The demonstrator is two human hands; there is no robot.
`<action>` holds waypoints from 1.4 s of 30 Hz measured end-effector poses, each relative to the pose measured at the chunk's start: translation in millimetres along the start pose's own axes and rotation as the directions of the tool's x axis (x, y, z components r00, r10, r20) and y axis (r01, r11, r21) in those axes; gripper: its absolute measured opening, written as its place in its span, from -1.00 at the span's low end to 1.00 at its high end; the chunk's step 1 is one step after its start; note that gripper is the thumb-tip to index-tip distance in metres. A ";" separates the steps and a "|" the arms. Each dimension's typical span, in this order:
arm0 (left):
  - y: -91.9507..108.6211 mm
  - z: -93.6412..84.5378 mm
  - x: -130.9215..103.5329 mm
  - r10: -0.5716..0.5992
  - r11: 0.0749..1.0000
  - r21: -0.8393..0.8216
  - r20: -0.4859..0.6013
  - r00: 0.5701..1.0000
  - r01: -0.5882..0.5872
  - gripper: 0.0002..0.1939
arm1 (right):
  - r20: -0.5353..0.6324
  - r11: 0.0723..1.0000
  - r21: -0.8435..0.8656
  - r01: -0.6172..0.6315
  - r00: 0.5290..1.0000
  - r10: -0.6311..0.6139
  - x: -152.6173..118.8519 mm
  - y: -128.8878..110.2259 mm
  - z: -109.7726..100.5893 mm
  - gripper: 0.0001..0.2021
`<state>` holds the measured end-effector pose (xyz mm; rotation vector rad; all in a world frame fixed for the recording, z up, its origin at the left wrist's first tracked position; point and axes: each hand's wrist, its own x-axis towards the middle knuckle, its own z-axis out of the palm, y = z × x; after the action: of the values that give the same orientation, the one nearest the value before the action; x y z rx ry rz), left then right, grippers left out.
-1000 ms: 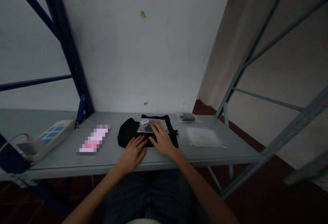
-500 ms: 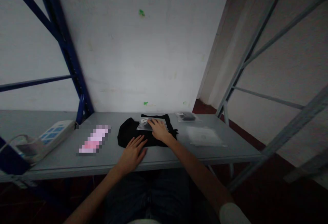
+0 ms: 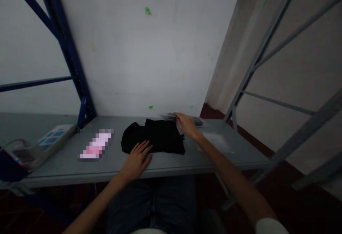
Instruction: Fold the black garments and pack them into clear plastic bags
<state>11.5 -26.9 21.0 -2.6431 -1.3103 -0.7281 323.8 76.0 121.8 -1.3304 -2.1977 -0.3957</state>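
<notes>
Black folded cloth [image 3: 162, 136], perhaps a garment, lies flat on the grey table in front of me. My left hand [image 3: 136, 159] rests palm down with fingers spread, its fingertips on the cloth's near edge. Above the cloth's far right corner, my right hand [image 3: 187, 125] grips a clear plastic packet [image 3: 169, 116] with something dark inside; the packet is blurred by motion. Partly behind that hand, another clear packet with dark contents [image 3: 198, 121] lies on the table.
Clear plastic bags [image 3: 217, 143] lie at the table's right. On the left are a pixelated pink item [image 3: 96, 145] and a white power strip [image 3: 55, 136] with blue sockets. Blue posts [image 3: 71, 59] and grey posts [image 3: 256, 59] flank the grey table [image 3: 160, 166], with a white wall behind.
My right hand has lifted the plastic packet off the black cloth and carried it right and toward the back. My left hand has stayed at the cloth's near edge.
</notes>
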 end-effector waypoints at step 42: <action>-62.3 -48.8 14.7 -0.356 0.862 0.236 -0.348 0.867 0.449 -0.47 | -0.051 0.940 0.326 -0.099 0.991 0.122 -77.4 -116.8 43.6 -0.70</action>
<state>-47.2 8.2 63.4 -1.9414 -1.7452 -0.8403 236.8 -13.2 44.4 -1.2308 -2.0123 -0.0346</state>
